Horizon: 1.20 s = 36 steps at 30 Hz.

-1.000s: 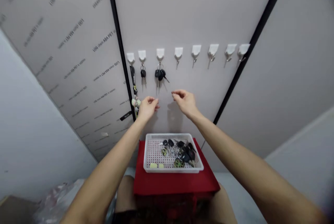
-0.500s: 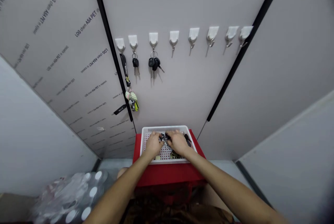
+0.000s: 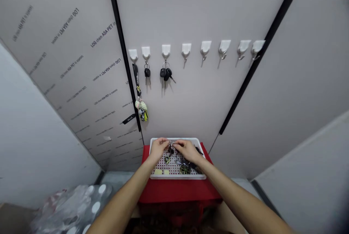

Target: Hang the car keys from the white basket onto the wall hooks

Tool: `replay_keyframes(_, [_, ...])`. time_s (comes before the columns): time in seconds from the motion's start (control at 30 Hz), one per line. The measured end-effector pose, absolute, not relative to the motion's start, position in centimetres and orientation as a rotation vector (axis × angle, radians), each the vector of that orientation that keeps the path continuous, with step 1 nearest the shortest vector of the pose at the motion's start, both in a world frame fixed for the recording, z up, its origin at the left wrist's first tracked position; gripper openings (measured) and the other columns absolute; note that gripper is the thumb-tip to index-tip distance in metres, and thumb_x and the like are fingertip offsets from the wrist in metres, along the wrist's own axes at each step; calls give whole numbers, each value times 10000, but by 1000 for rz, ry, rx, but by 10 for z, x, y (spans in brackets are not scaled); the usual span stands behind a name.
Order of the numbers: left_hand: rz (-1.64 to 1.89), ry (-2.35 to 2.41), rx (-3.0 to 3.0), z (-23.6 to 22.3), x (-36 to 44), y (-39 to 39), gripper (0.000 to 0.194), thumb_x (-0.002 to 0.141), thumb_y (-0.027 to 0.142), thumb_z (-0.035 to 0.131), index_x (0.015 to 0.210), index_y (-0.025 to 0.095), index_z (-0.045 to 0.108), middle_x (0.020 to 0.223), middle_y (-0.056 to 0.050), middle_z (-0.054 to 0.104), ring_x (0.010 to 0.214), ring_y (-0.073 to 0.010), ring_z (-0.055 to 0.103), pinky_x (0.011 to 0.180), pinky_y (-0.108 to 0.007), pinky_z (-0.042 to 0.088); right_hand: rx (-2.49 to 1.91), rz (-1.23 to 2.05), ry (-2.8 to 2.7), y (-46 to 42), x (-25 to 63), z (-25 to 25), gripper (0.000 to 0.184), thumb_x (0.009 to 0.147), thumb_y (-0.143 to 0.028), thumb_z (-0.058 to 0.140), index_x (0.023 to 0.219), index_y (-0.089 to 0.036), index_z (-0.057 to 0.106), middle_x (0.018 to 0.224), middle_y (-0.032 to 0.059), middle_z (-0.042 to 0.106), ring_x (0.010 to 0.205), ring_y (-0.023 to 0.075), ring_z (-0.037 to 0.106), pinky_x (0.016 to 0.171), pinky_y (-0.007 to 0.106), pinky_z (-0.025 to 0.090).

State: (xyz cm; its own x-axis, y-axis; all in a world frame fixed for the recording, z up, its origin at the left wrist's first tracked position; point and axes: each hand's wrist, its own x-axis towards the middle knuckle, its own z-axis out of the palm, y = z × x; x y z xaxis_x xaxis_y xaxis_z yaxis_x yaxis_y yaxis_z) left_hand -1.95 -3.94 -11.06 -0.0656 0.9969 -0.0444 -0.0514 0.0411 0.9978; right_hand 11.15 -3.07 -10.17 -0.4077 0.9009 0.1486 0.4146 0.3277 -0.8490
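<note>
Over the back of a white perforated basket (image 3: 178, 177), my left hand (image 3: 159, 148) and my right hand (image 3: 188, 149) face each other. Both pinch a small bunch of keys (image 3: 171, 149) by its ring, and dark key heads hang below the fingertips. Inside the basket, a round greenish keychain (image 3: 185, 169) lies at the right among more dark keys and metal clips. A small round charm (image 3: 167, 159) rests left of the middle. Two pale yellow paper slips (image 3: 158, 171) are at the front left.
On the wall is a row of several white hooks (image 3: 186, 49). Keys (image 3: 147, 72), a larger key bunch (image 3: 165, 74) and a black lanyard with charms (image 3: 137, 77) hang from the left ones. The basket stands on a red surface (image 3: 178, 191). Wrapped bottles (image 3: 94, 205) are at lower left.
My hands have risen toward the basket's back and now pinch the key ring at fingertips. More of the basket's contents show. The whole view has shifted slightly.
</note>
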Motion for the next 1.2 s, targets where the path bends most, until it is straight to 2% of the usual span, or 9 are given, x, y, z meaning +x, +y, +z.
replay_keyframes(0.27, [1336,1111,1063,-60,-26,-33,130,516,227,544,580,119,511,434,60,453,405,-30,383,455,-165,313,-1007,1118,-1804,-25,107,-54,221,628,-326,456,648,-138,571,608,-3,554,586,93,470,594,216,361])
replay_keyframes(0.47, [1362,1043,1091,-25,-26,-28,157,499,233,566,590,115,514,446,55,464,411,-29,393,456,-166,318,-1027,1118,-1712,-19,107,-14,210,593,-312,485,637,-126,572,486,-37,482,448,57,391,467,193,328])
replay_keyframes(0.97, [1504,924,1372,83,-26,-20,69,555,174,526,603,125,532,498,39,493,437,-30,411,480,-177,340,-811,895,-1605,-6,92,105,205,544,-307,525,614,-114,541,422,-52,446,396,47,386,429,197,337])
replay_keyframes(1.1, [1592,924,1436,112,-35,-18,59,573,151,504,615,124,535,505,29,506,466,-45,442,523,-202,373,-778,897,-1658,-9,91,117,191,560,-292,515,627,-116,545,440,-47,451,398,39,391,427,188,341])
replay_keyframes(1.2, [1578,1013,1600,127,-39,-18,48,565,123,504,595,119,542,515,24,512,472,-44,442,536,-199,374,-827,905,-1678,-10,91,114,199,572,-264,505,696,-119,562,533,-24,494,433,38,418,423,178,344])
